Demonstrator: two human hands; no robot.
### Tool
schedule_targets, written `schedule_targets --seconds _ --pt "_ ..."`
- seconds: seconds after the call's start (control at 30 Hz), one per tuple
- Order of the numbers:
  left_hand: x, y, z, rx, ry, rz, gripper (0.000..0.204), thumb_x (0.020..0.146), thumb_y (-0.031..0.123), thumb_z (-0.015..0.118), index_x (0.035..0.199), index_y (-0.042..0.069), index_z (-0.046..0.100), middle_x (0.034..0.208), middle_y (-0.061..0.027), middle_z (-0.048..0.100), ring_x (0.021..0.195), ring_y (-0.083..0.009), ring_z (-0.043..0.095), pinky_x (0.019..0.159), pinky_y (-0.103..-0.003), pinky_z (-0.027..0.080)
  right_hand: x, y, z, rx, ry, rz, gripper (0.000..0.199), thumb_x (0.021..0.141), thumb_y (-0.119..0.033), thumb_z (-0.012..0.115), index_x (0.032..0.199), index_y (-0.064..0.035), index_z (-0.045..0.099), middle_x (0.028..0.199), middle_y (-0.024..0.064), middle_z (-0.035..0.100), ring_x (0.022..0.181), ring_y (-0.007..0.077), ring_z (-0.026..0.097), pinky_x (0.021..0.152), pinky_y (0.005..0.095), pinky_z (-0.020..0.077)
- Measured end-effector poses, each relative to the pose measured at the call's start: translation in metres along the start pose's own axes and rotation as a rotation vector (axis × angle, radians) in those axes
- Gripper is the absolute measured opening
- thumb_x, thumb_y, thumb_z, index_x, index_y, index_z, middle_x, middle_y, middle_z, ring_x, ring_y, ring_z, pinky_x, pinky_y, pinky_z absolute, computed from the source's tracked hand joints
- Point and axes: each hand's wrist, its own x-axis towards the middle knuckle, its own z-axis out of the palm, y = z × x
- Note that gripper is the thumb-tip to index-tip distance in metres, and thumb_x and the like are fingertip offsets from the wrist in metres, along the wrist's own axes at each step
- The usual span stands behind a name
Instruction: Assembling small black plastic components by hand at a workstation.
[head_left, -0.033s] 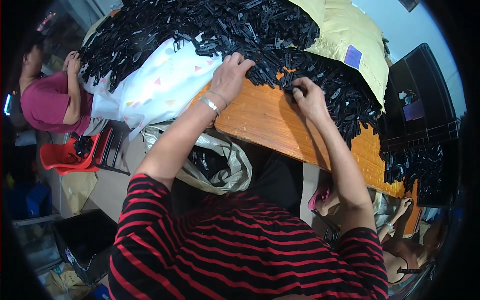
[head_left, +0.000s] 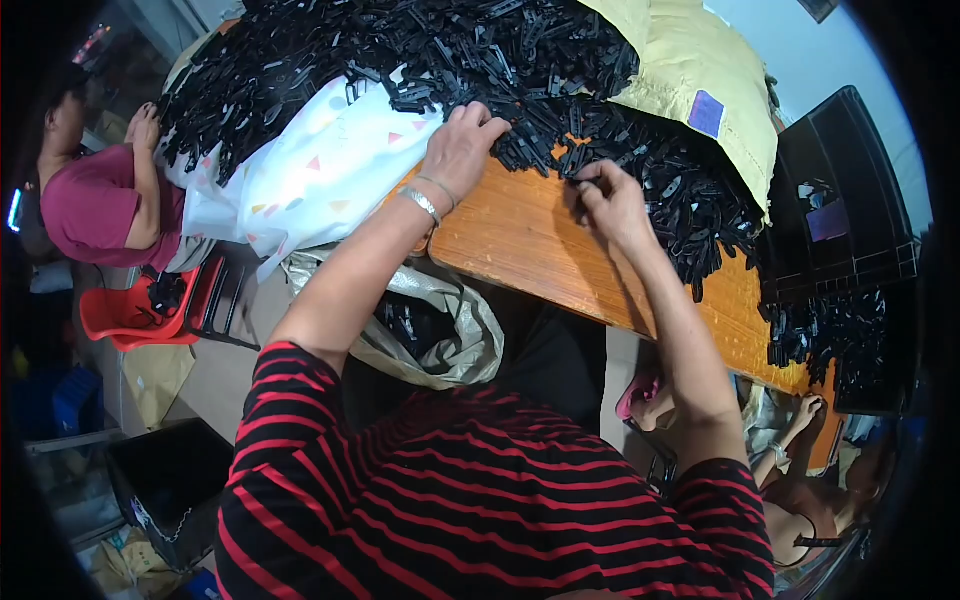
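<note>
A large heap of small, narrow black plastic pieces (head_left: 500, 60) covers the far part of the wooden table (head_left: 520, 230). At the heap's near edge, my left hand (head_left: 462, 155) is bent down with curled fingers; its fingertips are mostly hidden against the pieces. To its right, over bare wood beside the heap, my right hand (head_left: 615, 205) pinches thumb and forefinger together on a small dark piece that is mostly covered by the fingers. A white plastic bag (head_left: 330, 165) with coloured triangles lies left of my left hand, partly under the heap.
A yellowish sack (head_left: 690, 60) lies at the far right, beside a black upright panel (head_left: 850, 190). An open woven sack (head_left: 465, 345) hangs below the table edge. One person (head_left: 100, 205) works at left near a red chair (head_left: 135, 310); another person's hand (head_left: 808, 410) is at lower right.
My right hand has shifted slightly toward the left, and its fingers are bent closer together. My left hand is almost where it was.
</note>
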Motion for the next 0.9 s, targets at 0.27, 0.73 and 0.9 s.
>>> schedule_targets --seconds 0.27,0.73,0.9 --pt "0.015 -0.008 0.008 0.141 -0.074 0.205 0.016 0.077 0.004 0.059 0.093 0.009 0.057 0.094 -0.0057 0.055 0.094 -0.0242 0.054 0.074 -0.034 0.047 -0.033 0.026 0.038 -0.267 0.202 -0.211 0.009 0.08 -0.01 0.064 0.08 -0.0014 0.061 0.077 0.0155 0.063 0.069 0.0299 0.064 0.062 0.0395 0.0491" --pt "0.004 -0.01 -0.004 -0.141 -0.06 -0.018 0.04 0.065 0.011 0.079 0.097 0.008 0.055 0.085 -0.0065 0.057 0.08 -0.0257 0.059 0.068 -0.034 0.049 -0.039 0.007 0.037 -0.459 0.246 -0.359 0.013 0.08 -0.012 0.067 0.086 -0.0016 0.065 0.081 0.0159 0.06 0.078 0.033 0.061 0.068 0.0397 0.0487" --pt "0.006 -0.014 0.0 -0.443 -0.05 -0.351 0.036 0.066 0.012 0.082 0.092 0.005 0.057 0.066 -0.0008 0.053 0.058 -0.0121 0.05 0.056 -0.026 0.045 -0.037 0.004 0.038 -0.406 0.256 -0.344 0.014 0.08 -0.013 0.068 0.087 -0.0011 0.064 0.082 0.0146 0.061 0.076 0.0303 0.059 0.068 0.0377 0.0481"
